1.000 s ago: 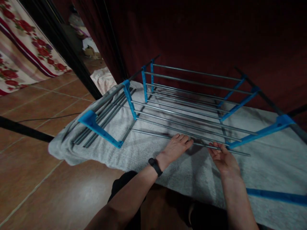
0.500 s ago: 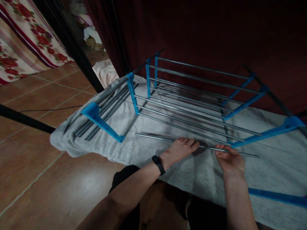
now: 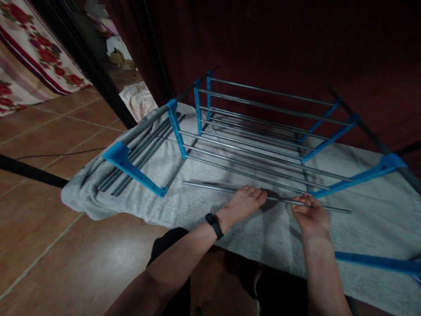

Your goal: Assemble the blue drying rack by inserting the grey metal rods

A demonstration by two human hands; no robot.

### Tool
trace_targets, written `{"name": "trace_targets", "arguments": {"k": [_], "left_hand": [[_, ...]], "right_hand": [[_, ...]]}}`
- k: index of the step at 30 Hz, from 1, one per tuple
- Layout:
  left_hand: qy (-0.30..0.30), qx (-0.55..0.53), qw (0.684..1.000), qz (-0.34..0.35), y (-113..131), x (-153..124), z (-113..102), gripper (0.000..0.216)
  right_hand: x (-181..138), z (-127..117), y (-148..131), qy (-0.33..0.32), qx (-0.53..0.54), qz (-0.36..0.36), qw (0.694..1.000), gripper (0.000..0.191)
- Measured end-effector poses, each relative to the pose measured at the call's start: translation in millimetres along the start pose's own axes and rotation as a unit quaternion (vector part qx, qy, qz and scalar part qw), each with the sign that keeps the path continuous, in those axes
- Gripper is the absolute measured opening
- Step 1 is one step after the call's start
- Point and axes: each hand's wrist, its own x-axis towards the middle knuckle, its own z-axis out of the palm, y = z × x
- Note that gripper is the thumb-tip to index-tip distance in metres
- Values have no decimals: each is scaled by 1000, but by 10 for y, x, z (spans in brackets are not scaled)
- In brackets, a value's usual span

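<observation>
A thin grey metal rod (image 3: 208,186) lies crosswise in front of a partly assembled rack (image 3: 263,151) made of blue plastic brackets and metal tubes. My left hand (image 3: 247,201), with a black band on its wrist, is closed over the middle of the rod from above. Farther right, my right hand (image 3: 311,213) is turned palm up, its fingers closed on the same rod, whose right end sticks out past it. A blue bracket (image 3: 134,171) stands at the rack's left front, and another blue bracket (image 3: 358,177) slants at the right.
Several loose grey tubes (image 3: 141,151) lie at the left on the grey blanket (image 3: 158,210). A separate blue piece (image 3: 375,261) rests at the lower right. Dark posts (image 3: 29,170) and a dark red curtain (image 3: 279,44) border the blanket; tiled floor (image 3: 49,232) is at left.
The view has shifted slightly, so everything sits a little farther left. Both hands keep their hold on the rod, and the rack stays the same.
</observation>
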Motion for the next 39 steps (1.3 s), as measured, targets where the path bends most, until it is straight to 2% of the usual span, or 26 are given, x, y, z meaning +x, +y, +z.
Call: {"name": "trace_targets", "arguments": {"k": [4, 8, 13, 19, 25, 39], "left_hand": [[-13, -6, 1000, -9, -58, 5, -33, 24], [-10, -25, 998, -56, -137, 7, -43, 13], [-29, -46, 993, -108, -250, 14, -91, 15], [-48, -68, 988, -132, -388, 30, -158, 24], [-62, -70, 984, -150, -498, 28, -190, 25], [-144, -90, 967, -191, -643, -2, -210, 22]], "right_hand": [[3, -1, 12, -15, -3, -10, 1000, 21], [14, -19, 22, -36, -13, -31, 999, 20], [3, 22, 52, -32, -17, -42, 998, 23], [8, 59, 58, -10, 5, -41, 999, 15], [50, 39, 38, 15, 22, -52, 998, 15], [78, 27, 55, -4, 37, -68, 997, 17]]}}
